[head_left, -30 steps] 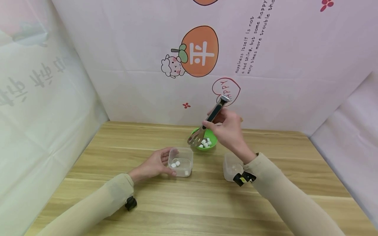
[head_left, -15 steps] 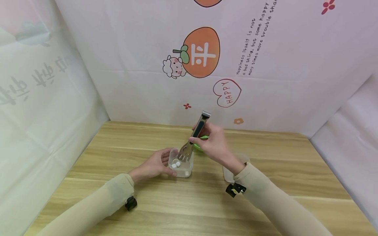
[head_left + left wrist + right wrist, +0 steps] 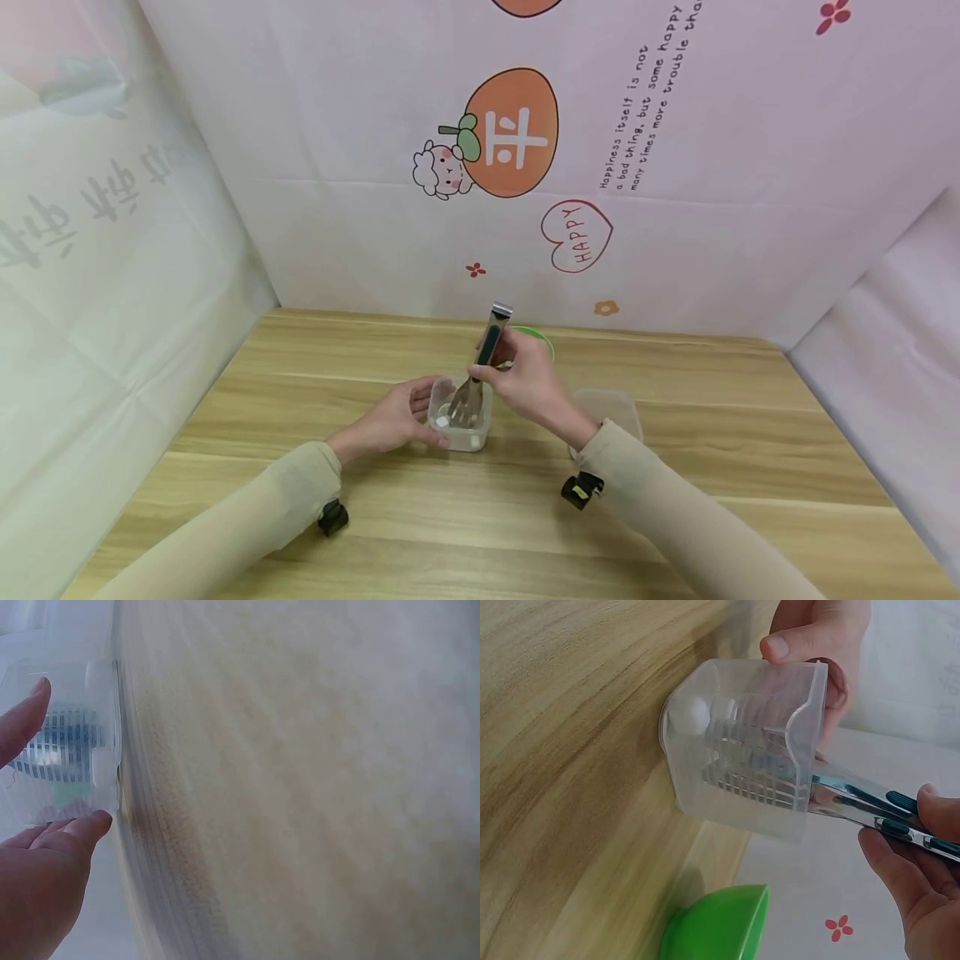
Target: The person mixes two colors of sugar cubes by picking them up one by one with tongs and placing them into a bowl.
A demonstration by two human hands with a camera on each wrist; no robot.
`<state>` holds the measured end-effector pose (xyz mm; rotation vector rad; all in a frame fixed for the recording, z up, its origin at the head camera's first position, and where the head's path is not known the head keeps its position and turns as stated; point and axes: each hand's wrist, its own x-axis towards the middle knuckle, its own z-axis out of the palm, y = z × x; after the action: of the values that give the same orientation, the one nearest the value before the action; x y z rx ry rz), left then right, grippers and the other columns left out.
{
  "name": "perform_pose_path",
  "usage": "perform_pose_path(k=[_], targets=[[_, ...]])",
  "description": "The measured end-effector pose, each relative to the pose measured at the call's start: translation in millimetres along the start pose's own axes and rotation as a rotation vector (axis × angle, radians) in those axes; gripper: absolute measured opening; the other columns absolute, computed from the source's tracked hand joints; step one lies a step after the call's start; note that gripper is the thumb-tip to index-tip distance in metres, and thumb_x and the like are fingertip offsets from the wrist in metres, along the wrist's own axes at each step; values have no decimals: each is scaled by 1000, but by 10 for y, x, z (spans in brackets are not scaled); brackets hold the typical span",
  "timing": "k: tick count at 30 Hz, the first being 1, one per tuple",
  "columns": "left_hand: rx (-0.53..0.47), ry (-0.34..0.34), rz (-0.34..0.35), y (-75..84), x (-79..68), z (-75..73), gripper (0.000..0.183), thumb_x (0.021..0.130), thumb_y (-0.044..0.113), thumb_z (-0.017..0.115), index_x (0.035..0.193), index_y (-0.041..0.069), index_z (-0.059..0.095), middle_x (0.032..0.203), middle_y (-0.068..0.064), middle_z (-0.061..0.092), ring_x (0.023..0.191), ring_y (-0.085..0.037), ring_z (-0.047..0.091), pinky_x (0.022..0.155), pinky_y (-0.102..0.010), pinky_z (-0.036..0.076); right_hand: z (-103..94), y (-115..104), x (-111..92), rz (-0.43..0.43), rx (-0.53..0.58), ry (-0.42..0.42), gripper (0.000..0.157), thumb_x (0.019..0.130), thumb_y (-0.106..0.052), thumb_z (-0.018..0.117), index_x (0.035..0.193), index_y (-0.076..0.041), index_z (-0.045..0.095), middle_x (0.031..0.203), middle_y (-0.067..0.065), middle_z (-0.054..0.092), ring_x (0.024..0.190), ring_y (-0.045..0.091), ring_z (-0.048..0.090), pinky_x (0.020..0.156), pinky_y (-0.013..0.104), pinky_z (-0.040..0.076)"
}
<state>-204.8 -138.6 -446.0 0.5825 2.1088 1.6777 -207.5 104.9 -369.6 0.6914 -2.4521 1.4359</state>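
Observation:
In the head view, my left hand (image 3: 393, 417) holds a small clear plastic container (image 3: 468, 442) at its left side, thumb in front and fingers behind. My right hand (image 3: 525, 383) grips a pair of metal kitchen tongs (image 3: 491, 343) with dark handle grips. The slotted heads of the tongs are down inside the container, as the right wrist view also shows. A small white lump (image 3: 442, 422), like a marshmallow, lies in the container beside the tongs. Whether the tongs hold anything is hidden by their slotted heads. Behind my right hand stands a green bowl (image 3: 716, 922), largely covered in the head view.
A second clear plastic container (image 3: 611, 408) stands to the right, partly behind my right forearm. The wooden table (image 3: 465, 533) ends at a printed white cloth (image 3: 360, 242) at the back, with more cloth on both sides.
My right hand has carried the tongs from over the green bowl leftward and down into the container. My left hand has stayed on the container.

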Motion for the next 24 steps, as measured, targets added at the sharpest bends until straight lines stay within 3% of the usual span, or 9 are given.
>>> perform_pose_path(k=[13, 24], targets=[[-3, 3, -2, 5, 3, -1, 98, 82, -1, 89, 160, -8, 30, 161, -27, 39, 148, -43, 40, 122, -51, 37, 53, 14, 30, 8, -36, 3, 21, 88, -1, 85, 101, -6, 69, 86, 1, 74, 75, 14, 71, 65, 30, 63], [-25, -8, 3, 16, 4, 1, 98, 81, -4, 88, 160, -9, 30, 161, -26, 41, 148, -43, 39, 122, -48, 36, -154, -158, 62, -44, 81, 94, 24, 84, 6, 85, 103, 2, 70, 89, 11, 75, 77, 22, 72, 69, 33, 64]])
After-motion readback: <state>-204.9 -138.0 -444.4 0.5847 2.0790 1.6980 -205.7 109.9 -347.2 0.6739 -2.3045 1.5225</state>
